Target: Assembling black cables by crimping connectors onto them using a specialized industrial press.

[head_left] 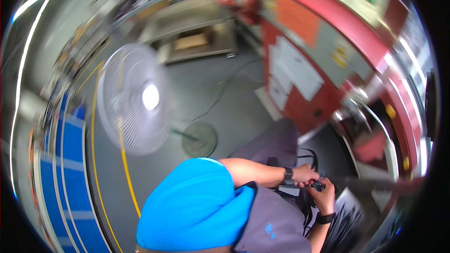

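Note:
My left hand (305, 174), with a dark watch at its wrist, reaches in from the blue sleeve (187, 201). Its fingers are closed at a small black part (318, 186), whose exact kind is too small to make out. Against it from the other side, my right hand (323, 197), with a black wristband, is closed on the same piece. The two hands almost touch. Black cables (307, 213) hang below and beside them, in front of the grey apron (276, 220). A pale sheet or bag with dark strands (344, 215) lies to the right of my right wrist.
A standing fan (133, 98) with a round green base (199, 139) is on the left, its cord trailing over the grey floor. Beyond it stands a metal shelf table (201, 49). A red machine with papers (295, 70) rises ahead right. Blue racks (70, 178) line the left.

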{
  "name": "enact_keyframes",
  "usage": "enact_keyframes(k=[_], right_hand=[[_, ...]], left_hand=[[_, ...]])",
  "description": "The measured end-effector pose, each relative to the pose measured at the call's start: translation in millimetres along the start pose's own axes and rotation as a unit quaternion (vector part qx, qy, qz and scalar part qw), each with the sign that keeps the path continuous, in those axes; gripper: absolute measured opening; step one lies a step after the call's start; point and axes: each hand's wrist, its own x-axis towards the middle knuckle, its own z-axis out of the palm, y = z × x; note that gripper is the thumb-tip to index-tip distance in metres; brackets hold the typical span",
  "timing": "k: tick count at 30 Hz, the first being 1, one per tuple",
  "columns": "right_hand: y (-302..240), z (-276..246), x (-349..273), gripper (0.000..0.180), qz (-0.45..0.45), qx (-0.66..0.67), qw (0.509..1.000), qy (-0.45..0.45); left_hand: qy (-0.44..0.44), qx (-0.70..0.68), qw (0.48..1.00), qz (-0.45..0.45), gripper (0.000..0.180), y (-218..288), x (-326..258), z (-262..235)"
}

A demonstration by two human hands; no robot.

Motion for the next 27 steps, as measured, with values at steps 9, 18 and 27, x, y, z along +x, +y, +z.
enact_keyframes(k=[9,18,27], right_hand=[[-36.2,38.2,94.5,0.016,-0.05,0.157,0.975,-0.147],[-58.5,52.4,97.5,0.025,0.014,0.33,0.928,-0.17],[-34.0,62.7,107.1,0.01,0.047,0.347,0.91,-0.222]], left_hand=[[0.172,-0.214,0.943,0.185,0.018,13.6,-29.4,-71.5],[0.256,-0.126,0.938,0.196,0.012,15.2,-28.8,-92.3],[0.256,0.017,0.953,0.16,0.013,7.9,-26.1,-91.6]])
